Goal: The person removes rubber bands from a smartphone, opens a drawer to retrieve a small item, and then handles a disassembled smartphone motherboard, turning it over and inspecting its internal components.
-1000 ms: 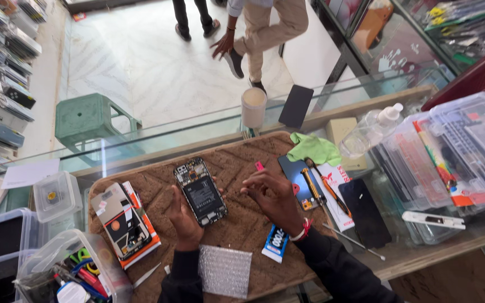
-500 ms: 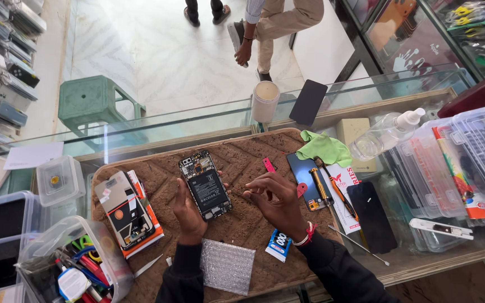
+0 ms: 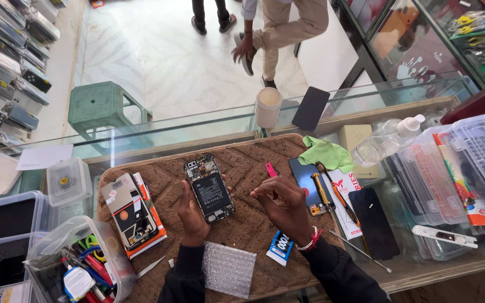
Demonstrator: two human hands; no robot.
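An opened phone (image 3: 209,188), its back off and its insides showing, lies on a brown work mat (image 3: 164,168). My left hand (image 3: 191,212) rests against the phone's left edge and steadies it. Just right of the phone, my right hand (image 3: 284,209) hovers over the mat with its fingers pinched together; whether a small part sits between them cannot be made out. A pink pry tool (image 3: 270,169) lies just beyond my right hand.
On the mat are a second phone on an orange box (image 3: 132,216), bubble wrap (image 3: 230,269) and a blue glue tube (image 3: 280,247). Right: green cloth (image 3: 325,153), dark phone (image 3: 305,177), screwdrivers (image 3: 323,192), black screen (image 3: 373,223), clear bottle (image 3: 385,142), plastic organisers (image 3: 456,168). A cup (image 3: 268,106) stands on the glass counter. Beyond the counter is a person (image 3: 279,28).
The view has shifted slightly. My hands stay by the opened phone, the right one now pinched a little nearer to it. The person beyond the counter has moved on.
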